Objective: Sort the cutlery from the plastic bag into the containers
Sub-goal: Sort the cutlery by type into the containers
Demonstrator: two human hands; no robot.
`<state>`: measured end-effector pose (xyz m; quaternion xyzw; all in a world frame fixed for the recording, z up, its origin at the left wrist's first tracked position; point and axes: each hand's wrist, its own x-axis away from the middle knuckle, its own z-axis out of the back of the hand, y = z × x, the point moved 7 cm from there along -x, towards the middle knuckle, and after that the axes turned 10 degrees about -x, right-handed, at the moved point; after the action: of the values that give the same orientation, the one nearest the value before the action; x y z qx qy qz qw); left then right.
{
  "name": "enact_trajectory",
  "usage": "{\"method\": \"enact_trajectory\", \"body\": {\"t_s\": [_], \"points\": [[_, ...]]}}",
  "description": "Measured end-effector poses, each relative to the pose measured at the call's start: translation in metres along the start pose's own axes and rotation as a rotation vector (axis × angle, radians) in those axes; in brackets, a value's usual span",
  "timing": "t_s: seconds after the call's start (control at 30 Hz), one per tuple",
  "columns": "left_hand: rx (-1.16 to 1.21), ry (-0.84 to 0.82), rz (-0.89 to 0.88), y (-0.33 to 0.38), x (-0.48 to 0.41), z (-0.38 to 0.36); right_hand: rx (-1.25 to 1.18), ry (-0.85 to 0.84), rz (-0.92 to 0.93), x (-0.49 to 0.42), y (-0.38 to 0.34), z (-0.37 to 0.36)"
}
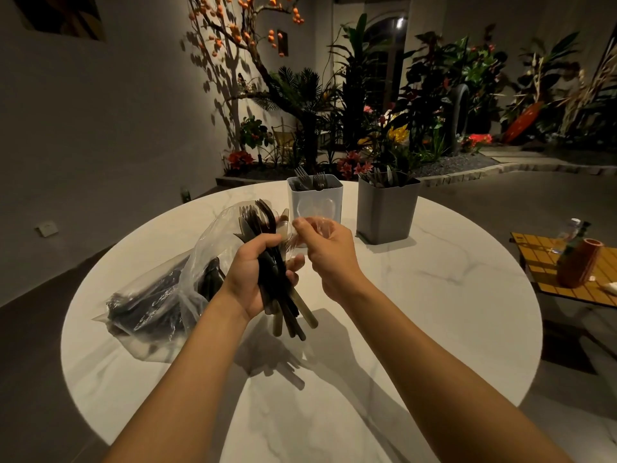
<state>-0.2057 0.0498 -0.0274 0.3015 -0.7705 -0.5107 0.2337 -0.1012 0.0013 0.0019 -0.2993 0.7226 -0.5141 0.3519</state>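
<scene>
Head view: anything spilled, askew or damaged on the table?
Nothing stands out. The white container and grey container stand upright with cutlery in them. The plastic bag lies slumped on the table, cutlery inside, none spilled. The left hand grips a cutlery bundle; the right hand pinches a clear piece.

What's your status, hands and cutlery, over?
Left hand grips dark cutlery bundle. Right hand pinches clear plastic piece. Plastic bag part full. White container, grey container unobstructed.

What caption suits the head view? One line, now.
Left hand grips a bundle of dark cutlery, right hand pinches something clear, white container and grey container behind.
</scene>
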Motion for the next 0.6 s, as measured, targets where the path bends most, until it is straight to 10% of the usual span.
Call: {"method": "enact_trajectory", "body": {"t_s": [0.6], "points": [[0.056, -0.049, -0.061, -0.007, 0.000, 0.007, 0.109, -0.178, -0.106, 0.004, 0.008, -0.009]]}}
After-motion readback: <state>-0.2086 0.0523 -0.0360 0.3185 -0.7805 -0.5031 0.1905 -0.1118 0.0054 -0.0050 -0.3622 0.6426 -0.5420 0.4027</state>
